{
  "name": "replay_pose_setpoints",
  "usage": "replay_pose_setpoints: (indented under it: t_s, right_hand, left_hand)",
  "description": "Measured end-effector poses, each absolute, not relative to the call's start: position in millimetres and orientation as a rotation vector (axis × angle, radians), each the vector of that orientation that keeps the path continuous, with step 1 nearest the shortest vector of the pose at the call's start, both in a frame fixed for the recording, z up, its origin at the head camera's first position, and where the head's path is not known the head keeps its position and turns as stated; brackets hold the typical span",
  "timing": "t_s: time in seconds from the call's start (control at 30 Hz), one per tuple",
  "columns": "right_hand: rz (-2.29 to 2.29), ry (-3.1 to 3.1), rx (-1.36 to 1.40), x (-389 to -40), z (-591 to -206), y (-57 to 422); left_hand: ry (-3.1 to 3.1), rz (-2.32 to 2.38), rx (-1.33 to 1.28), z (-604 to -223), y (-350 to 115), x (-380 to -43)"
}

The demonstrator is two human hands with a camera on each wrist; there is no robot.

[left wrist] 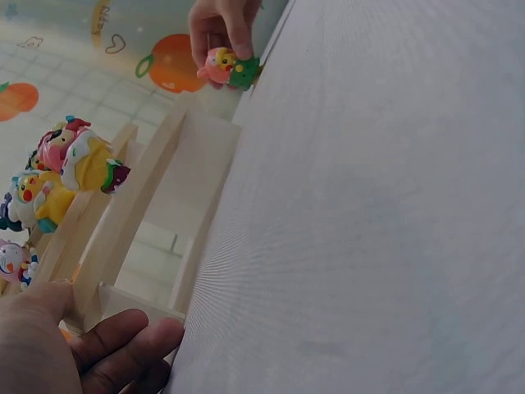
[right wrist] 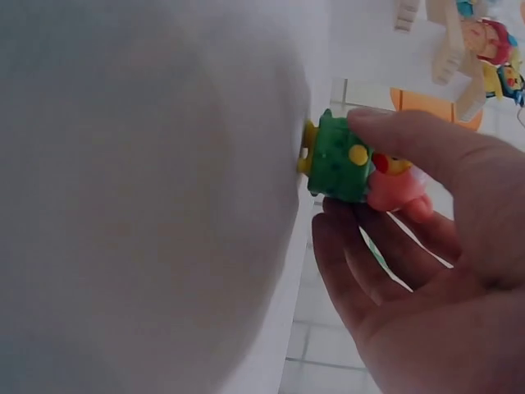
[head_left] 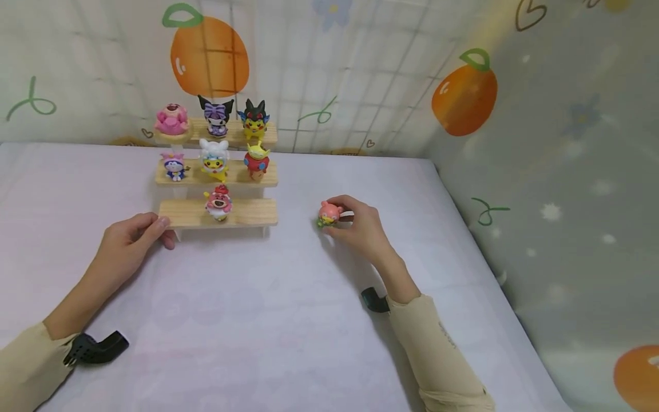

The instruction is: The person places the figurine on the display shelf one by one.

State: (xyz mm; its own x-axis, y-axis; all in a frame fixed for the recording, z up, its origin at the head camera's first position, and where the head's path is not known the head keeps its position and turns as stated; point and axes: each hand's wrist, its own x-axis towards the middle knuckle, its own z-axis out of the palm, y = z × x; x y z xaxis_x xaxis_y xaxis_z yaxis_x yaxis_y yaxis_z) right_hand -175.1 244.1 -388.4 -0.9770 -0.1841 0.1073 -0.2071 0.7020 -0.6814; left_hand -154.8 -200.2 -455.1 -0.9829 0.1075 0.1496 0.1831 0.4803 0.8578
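Observation:
My right hand (head_left: pixel 362 229) pinches a small figurine (head_left: pixel 329 213) between thumb and fingers, to the right of a stepped wooden display stand (head_left: pixel 252 213). The figurine has a pink top, a yellow face and a green body with yellow spots (right wrist: pixel 340 156); its yellow feet are at or just over the white cloth. My left hand (head_left: pixel 128 240) grips the left end of the stand's lowest step, thumb at the board's edge and fingers lower down by the white support (left wrist: pixel 131 297). A figurine with a red top and pink face (head_left: pixel 219 204) stands on that step.
The middle step holds a purple-and-blue figurine (head_left: pixel 175 167), a white-hooded yellow one (head_left: pixel 214 160) and a red-and-green one (head_left: pixel 256 162). On the top step are pink (head_left: pixel 172 120), purple-black (head_left: pixel 216 117) and black-and-yellow (head_left: pixel 254 121) figurines. Printed curtains (head_left: pixel 360 68) border the cloth-covered table (head_left: pixel 247 320).

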Motion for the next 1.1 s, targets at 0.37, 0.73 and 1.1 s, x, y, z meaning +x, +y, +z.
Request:
replay_pose_setpoints:
  t_s: [0.37,0.73,1.1]
  right_hand:
    - [1.185,-2.853,0.345,-176.8,-392.1,247.1]
    - [1.186,-2.900,0.335,-179.5,-393.9,246.8]
    - [1.151,-2.881,0.335,-179.1,-394.9,247.4]
  left_hand:
    - [-2.645,-1.540,-0.255,-451.3,-197.3,-154.9]
    - [-2.621,-1.550,-0.260,-452.2,-198.9,-154.4]
    - [-2.586,-1.557,-0.280,-453.2,-198.1,-156.8]
